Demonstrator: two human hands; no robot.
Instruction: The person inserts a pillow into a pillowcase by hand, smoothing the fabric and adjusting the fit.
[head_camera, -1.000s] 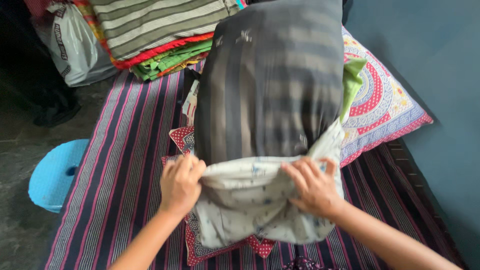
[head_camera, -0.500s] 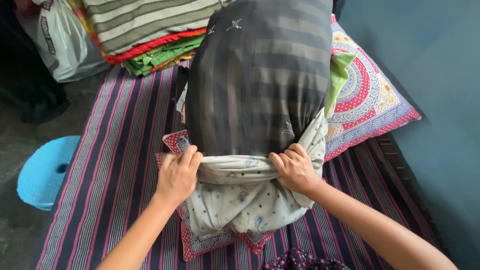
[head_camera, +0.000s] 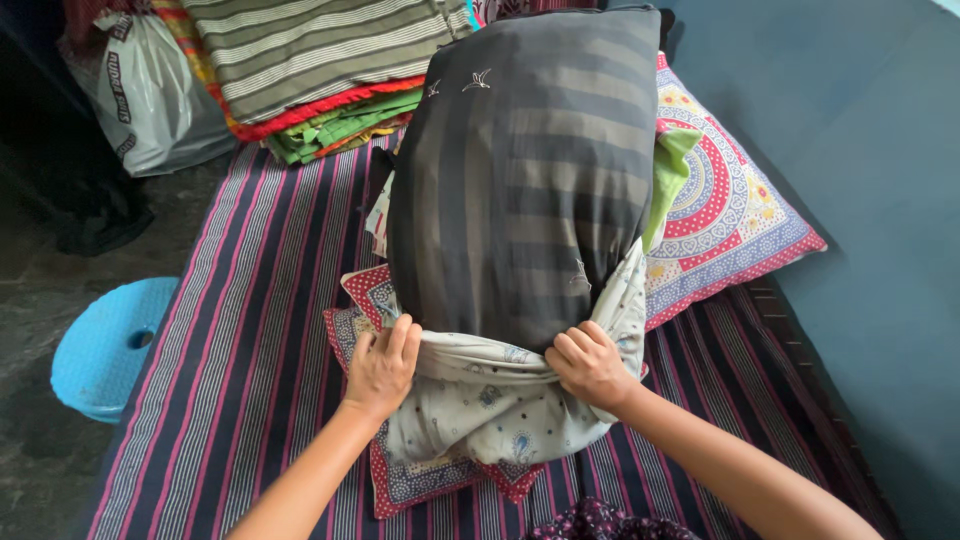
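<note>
Hands have drawn the pale printed pillowcase (head_camera: 500, 400) lower, baring more of the dark striped pillow (head_camera: 530, 180). Left hand (head_camera: 380, 368) and right hand (head_camera: 590, 365) each clench its bunched open edge, at the pillow's near end on the striped bedsheet (head_camera: 250, 330).

Counts: 2 bare hands, left hand (head_camera: 381, 368) and right hand (head_camera: 590, 366). 1 dark grey striped pillow (head_camera: 530, 180). 1 pale printed fabric pillowcase (head_camera: 495, 410). 2 red-bordered patterned cushions (head_camera: 735, 225) (head_camera: 400, 480). 1 round blue plastic stool (head_camera: 105, 345). 1 white plastic bag (head_camera: 150, 95). 1 stack of folded striped cloths (head_camera: 320, 70).
</note>
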